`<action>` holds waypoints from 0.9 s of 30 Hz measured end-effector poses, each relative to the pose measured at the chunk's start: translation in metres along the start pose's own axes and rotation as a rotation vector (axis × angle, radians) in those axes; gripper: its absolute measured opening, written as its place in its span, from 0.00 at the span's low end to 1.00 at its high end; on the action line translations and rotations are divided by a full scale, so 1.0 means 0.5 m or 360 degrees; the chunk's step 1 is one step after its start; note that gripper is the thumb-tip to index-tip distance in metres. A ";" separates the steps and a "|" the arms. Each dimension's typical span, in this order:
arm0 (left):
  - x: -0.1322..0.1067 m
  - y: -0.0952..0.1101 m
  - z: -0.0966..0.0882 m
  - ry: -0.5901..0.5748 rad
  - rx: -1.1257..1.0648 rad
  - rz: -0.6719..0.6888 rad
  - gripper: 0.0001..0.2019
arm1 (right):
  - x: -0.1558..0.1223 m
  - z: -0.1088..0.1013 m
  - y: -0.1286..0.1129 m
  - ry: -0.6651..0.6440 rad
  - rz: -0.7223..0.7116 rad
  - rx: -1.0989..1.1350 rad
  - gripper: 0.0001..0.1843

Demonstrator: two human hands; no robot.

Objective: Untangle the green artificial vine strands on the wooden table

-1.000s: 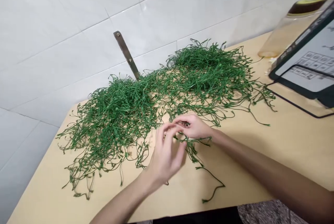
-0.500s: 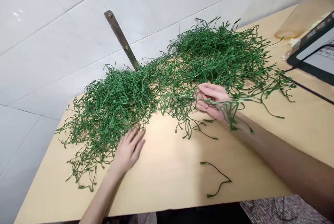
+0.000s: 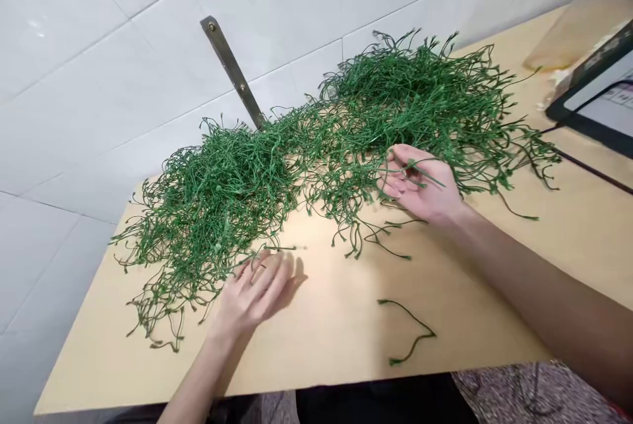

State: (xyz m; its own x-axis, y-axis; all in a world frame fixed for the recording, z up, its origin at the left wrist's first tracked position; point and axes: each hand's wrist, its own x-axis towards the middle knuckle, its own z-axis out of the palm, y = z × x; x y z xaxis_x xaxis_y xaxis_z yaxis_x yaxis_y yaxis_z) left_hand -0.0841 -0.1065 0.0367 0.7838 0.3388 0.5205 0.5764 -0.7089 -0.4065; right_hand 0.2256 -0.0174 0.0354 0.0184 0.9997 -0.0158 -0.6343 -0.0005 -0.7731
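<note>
1. Shifted slightly rightward since half a second ago, the left hand (image 3: 252,289) lies at the near edge of the green stems (image 3: 237,193). Its fingers are loosely spread (whether it grips anything cannot be told).
2. Head view: the right hand (image 3: 420,190) is curled tight on one sprig (image 3: 431,177) at the same tangle; a loose stem (image 3: 409,332) lies nearer the person, well apart.

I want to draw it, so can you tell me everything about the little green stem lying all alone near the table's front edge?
The lone green stem is thin and wiry, plastic-looking, dark green, bent into a sideways V with tiny nubs at its ends. It lies flat on the light wooden table near the front edge, apart from the big green pile. Neither hand touches it: the right hand is up at the pile and the left hand rests flat farther left.
</note>
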 end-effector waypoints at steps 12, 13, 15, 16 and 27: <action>0.040 0.093 0.075 -0.0671 -0.0723 0.0350 0.25 | -0.004 0.002 0.021 -0.0144 0.0013 -0.0053 0.18; 0.029 0.067 0.080 -0.0674 -0.0589 0.0211 0.25 | -0.004 0.002 0.022 -0.0166 0.0011 -0.0052 0.18; 0.007 0.010 0.082 -0.0693 -0.0310 -0.0073 0.22 | -0.002 0.002 0.024 -0.0195 0.0007 -0.0044 0.17; -0.001 -0.015 0.078 -0.0636 -0.0202 -0.0139 0.19 | -0.001 0.002 0.025 -0.0202 0.0005 -0.0036 0.17; 0.130 0.097 0.067 -0.0623 -0.0627 0.0221 0.22 | -0.011 0.010 0.035 -0.0253 0.0023 -0.0091 0.18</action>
State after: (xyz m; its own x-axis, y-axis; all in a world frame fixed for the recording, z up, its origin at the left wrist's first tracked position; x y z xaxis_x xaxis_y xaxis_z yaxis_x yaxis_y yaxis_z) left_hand 0.0026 -0.0984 0.0257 0.9165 0.3766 0.1348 0.3909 -0.9148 -0.1018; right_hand 0.2105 -0.0226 0.0253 -0.1159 0.9908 0.0698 -0.5885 -0.0118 -0.8084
